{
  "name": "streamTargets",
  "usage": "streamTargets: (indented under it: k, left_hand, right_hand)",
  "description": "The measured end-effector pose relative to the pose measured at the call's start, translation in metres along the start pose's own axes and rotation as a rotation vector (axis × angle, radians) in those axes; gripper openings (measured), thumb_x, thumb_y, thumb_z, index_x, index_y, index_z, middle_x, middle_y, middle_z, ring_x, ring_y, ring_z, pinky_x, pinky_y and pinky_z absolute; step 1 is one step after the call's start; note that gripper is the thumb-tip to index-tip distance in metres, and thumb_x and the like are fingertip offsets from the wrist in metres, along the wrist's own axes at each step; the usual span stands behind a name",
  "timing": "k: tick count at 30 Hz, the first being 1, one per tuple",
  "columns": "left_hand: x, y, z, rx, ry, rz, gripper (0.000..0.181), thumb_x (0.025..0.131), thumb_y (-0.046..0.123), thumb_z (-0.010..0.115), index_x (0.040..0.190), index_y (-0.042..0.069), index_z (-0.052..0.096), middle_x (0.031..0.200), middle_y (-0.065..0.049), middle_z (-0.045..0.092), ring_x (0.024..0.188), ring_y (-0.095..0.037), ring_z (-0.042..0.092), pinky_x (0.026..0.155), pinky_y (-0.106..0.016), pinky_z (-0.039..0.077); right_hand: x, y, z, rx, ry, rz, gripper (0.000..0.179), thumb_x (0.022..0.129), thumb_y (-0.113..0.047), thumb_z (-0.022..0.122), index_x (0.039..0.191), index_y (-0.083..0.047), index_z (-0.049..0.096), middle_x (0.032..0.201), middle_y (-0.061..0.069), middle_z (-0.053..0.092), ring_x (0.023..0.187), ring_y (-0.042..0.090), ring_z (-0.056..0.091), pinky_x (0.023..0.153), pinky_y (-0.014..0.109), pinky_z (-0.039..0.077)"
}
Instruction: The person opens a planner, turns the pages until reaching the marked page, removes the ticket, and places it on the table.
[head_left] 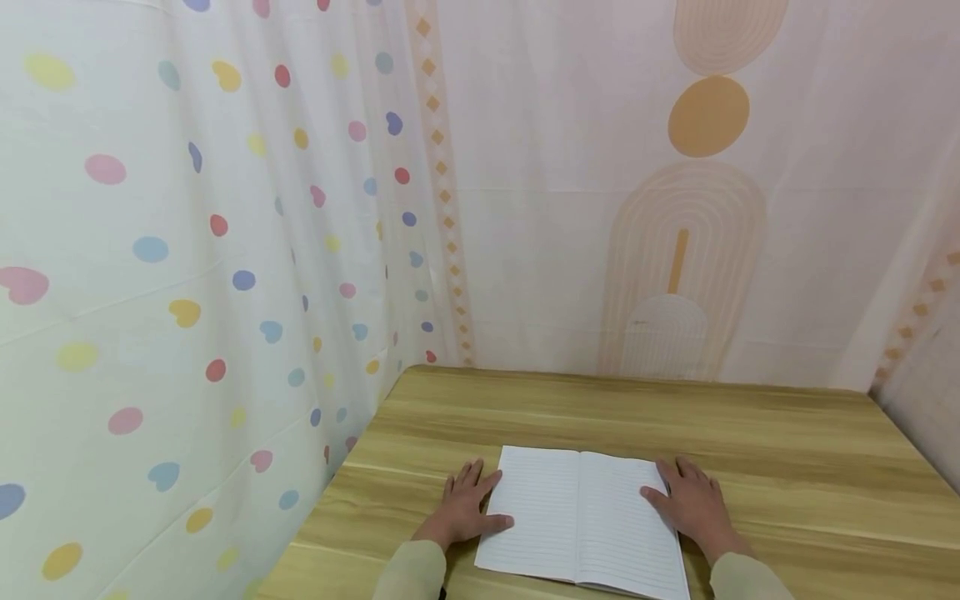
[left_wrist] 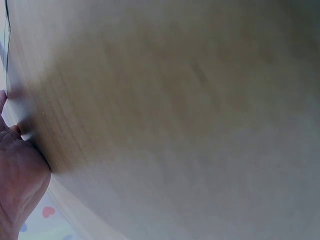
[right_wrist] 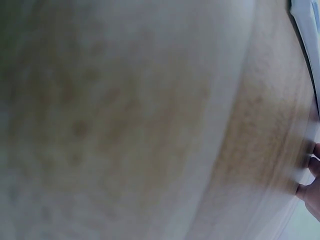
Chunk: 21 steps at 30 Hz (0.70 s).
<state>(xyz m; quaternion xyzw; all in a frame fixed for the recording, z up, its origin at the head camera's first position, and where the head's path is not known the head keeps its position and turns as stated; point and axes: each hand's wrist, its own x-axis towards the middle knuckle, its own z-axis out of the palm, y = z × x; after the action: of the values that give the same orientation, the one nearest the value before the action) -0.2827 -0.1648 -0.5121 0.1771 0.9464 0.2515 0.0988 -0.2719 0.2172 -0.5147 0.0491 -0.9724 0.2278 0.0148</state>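
A lined notebook (head_left: 540, 508) lies spread wide on the wooden table, its two visible pages bare of writing. At its left edge rests my left hand (head_left: 467, 508), fingers extended, with the thumb on the page. My right hand (head_left: 693, 500) lies along the right edge, thumb over the page and fingers stretched out. In the left wrist view only part of the left hand (left_wrist: 22, 170) shows at the left border, against the tabletop. The right wrist view catches some fingertips (right_wrist: 302, 191) at its right border and a strip of the notebook (right_wrist: 307, 35) above them.
The wood-grain table (head_left: 637, 417) extends behind and to both sides of the notebook. A dotted curtain (head_left: 225, 317) hangs along the left side, and a patterned curtain (head_left: 540, 250) hangs behind the table's far edge.
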Motion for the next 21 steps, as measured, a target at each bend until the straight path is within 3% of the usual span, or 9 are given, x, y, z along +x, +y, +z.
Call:
streamTargets:
  k: [21]
  left_hand:
    - [-0.0002, 0.0014, -0.0005, 0.013, -0.009, -0.008, 0.084, 0.088, 0.054, 0.068, 0.153, 0.010, 0.039, 0.161, -0.026, 0.016, 0.148, -0.045, 0.009, 0.115, -0.064, 0.004]
  right_hand:
    - [0.0033, -0.0024, -0.0043, -0.008, 0.031, -0.033, 0.056, 0.095, -0.039, 0.064, 0.135, 0.000, 0.059, 0.137, 0.044, 0.040, 0.125, 0.064, 0.036, 0.096, 0.077, 0.027]
